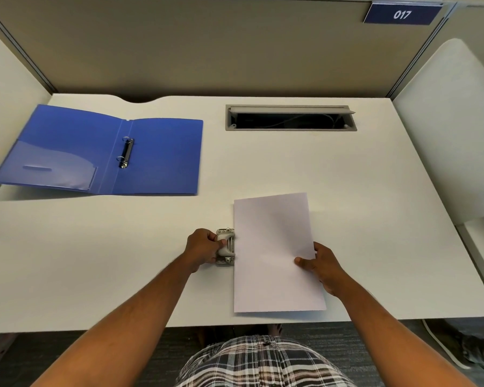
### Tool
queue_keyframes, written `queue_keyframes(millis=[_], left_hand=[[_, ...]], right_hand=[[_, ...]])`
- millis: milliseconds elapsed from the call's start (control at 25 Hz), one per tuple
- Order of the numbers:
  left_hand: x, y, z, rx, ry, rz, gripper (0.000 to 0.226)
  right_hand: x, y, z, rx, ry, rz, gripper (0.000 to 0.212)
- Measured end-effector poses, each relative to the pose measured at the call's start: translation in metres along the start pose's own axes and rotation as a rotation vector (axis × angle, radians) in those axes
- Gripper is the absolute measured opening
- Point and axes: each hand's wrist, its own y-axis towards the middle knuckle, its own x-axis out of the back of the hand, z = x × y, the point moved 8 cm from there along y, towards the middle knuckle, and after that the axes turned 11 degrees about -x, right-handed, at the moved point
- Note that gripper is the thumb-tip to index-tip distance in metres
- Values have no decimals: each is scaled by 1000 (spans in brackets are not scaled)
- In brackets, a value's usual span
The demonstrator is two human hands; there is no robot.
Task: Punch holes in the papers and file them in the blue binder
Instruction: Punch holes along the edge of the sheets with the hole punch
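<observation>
White paper sheets [274, 247] are set into a grey metal hole punch [226, 247] near the desk's front edge.

The punch is gripped by the left hand [203, 248]; the stack's right edge is pinched by the right hand [323, 265]. Punching is judged in hand: a firm press is called for next, then carrying to the open blue plastic ring binder [101, 152].

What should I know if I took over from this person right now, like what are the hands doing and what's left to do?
Left hand: grips the grey hole punch on the white desk.
Right hand: pinches the right edge of the white papers, whose left edge sits in the punch.
Blue binder: lies open at the far left of the desk, its two rings holding no pages.
Done: binder opened, papers lined up in the punch.
Left: I can't tell if the holes are punched yet. Press the punch if needed, then slip the papers onto the rings and close the binder.
</observation>
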Motion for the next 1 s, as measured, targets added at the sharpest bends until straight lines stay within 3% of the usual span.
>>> queue_keyframes(millis=[720, 1000], left_hand=[[1, -4, -3, 2, -9, -22, 26], [1, -4, -4, -16, 20, -24, 25]], right_hand=[[-27, 3, 5, 1, 7, -1, 45], [-5, -1, 10, 9, -20, -55, 48]])
